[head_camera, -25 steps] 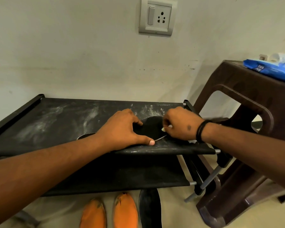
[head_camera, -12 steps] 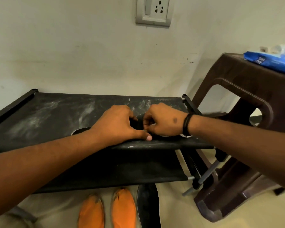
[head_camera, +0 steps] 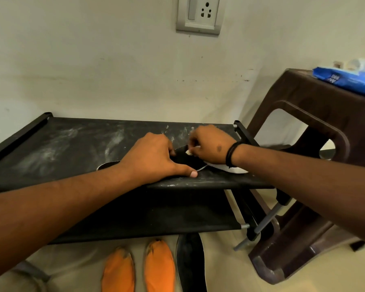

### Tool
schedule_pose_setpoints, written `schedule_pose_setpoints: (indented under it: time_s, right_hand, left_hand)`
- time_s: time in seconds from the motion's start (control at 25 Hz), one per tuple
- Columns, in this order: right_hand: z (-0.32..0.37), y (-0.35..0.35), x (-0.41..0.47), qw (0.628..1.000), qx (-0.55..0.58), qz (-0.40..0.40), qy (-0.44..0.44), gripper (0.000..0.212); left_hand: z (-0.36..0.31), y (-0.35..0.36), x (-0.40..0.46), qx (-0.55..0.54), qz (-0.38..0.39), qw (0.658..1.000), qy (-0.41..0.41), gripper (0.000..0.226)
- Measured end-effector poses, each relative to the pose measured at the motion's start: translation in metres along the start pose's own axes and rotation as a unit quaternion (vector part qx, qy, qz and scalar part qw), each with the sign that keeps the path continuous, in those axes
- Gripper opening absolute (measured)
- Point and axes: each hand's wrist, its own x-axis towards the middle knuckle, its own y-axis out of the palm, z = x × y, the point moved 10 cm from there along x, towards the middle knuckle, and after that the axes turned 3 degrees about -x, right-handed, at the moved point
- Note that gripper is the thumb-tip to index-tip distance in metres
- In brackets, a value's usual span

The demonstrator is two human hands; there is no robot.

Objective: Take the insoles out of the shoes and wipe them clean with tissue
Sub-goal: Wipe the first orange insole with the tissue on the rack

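Since half a second ago, the right hand (head_camera: pixel 211 147) is sliding rightward again along the insole (head_camera: pixel 182 160), away from the left hand (head_camera: pixel 154 159), and more of the insole's pale edge is showing under the wrist. Right fingers are curling round a small wad of tissue (head_camera: pixel 189 152), pinching it against the dark insole, which is lying on the top shelf (head_camera: pixel 61 148) of the rack. Left fingers are lying flat and close together on the insole's middle, thumb stretched along the near edge, pinning it down. To wipe well, the left hand probably needs to keep pressing firmly while the tissue is running in long strokes toe to heel. Both hands are hiding most of the insole, so how clean it is cannot be told. Orange insoles (head_camera: pixel 138 268) and a black insole (head_camera: pixel 190 262) on the floor are being cut off by the lower frame edge
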Motion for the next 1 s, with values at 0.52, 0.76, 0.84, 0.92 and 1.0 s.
schedule_pose_setpoints:
  time_s: [0.52,0.76,0.84,0.92,1.0]
  right_hand:
    - [0.002,0.0,0.014,1.0,0.014,-0.008,-0.009,0.009]
    - [0.023,0.006,0.014,0.999,0.016,0.022,-0.041,0.009]
    - [0.016,-0.003,0.018,0.998,-0.05,-0.022,-0.012,0.009]
    - [0.021,0.0,0.018,0.999,-0.032,-0.011,-0.023,0.014]
    - [0.027,0.006,0.018,0.999,0.011,0.012,-0.038,0.015]
  left_hand:
    - [0.001,-0.001,0.0,-0.004,-0.014,1.0,-0.001,0.082]
    - [0.003,-0.001,0.001,-0.008,-0.012,1.0,0.007,0.077]
    - [0.003,-0.001,0.002,-0.005,-0.016,1.0,0.006,0.077]
    - [0.002,-0.002,0.001,-0.001,-0.017,1.0,0.003,0.077]
    - [0.003,-0.002,0.0,0.003,-0.014,1.0,0.003,0.078]
